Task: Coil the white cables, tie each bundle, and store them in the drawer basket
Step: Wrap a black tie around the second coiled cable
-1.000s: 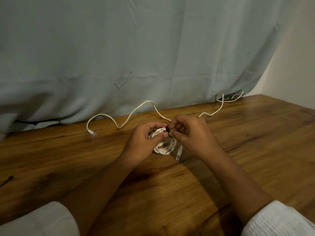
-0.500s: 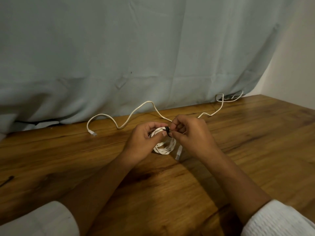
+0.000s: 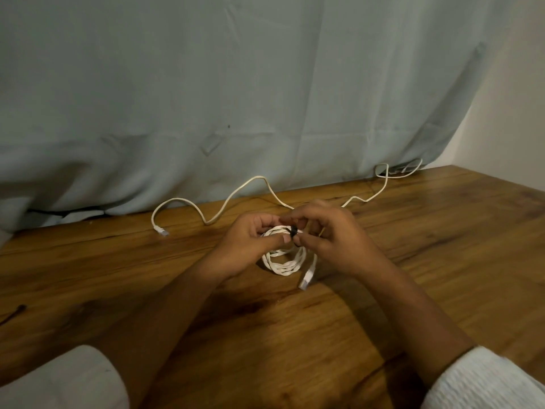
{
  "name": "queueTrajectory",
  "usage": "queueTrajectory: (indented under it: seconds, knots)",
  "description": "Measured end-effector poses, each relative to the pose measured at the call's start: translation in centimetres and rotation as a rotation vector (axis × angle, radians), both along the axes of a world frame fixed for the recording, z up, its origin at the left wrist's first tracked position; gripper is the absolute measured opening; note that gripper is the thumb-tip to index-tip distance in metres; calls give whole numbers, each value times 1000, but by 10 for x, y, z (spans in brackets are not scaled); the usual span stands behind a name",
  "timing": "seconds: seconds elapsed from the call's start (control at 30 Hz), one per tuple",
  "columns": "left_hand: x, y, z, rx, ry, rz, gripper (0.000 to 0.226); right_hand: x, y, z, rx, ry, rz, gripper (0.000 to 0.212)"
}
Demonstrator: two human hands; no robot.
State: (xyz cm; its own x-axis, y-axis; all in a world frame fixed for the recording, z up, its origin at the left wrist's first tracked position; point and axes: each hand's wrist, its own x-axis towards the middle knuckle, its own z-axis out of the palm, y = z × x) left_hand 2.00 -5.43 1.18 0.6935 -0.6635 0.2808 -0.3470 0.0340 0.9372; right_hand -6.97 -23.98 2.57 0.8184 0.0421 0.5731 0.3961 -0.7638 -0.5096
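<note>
The coiled white cable (image 3: 284, 261) sits on the wooden table (image 3: 442, 261) between the person's two hands, its lower loops resting on the wood and its top lifted in their fingers. The left hand (image 3: 250, 243) grips the coil's upper left side, thumb laid along the loops, though the fingers behind it hide how many turns they hold. The right hand (image 3: 333, 237) pinches a small black tie (image 3: 293, 231) at the top of the coil; it is blurred, and I cannot tell whether the tie is fastened. A plug (image 3: 305, 280) hangs off the coil's lower right. Behind the coil a loose white cable (image 3: 236, 196) snakes across the table, one connector (image 3: 160, 230) lying to the coil's left, its far end disappearing under the pale cloth backdrop (image 3: 265, 84) to the right. Far left of the coil, a thin dark object (image 3: 13, 312) is cut off by the frame. White sleeves (image 3: 483, 382) show at the bottom.
</note>
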Motion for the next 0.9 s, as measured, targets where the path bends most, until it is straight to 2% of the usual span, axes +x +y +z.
queueTrajectory:
  seconds: [0.2,0.67,0.73,0.9]
  knots:
    - [5,5,6,55,82,-63,25,2,-2,-1,126,64,80,38]
    - [-2,3,10,61,69,-83,22,-2,2,0,220,38,72,14]
    - [-3,2,9,54,35,-60,21,0,4,-3,301,50,37,9]
    - [-9,-1,9,56,-34,-30,20,-2,14,-2,690,87,-19,5]
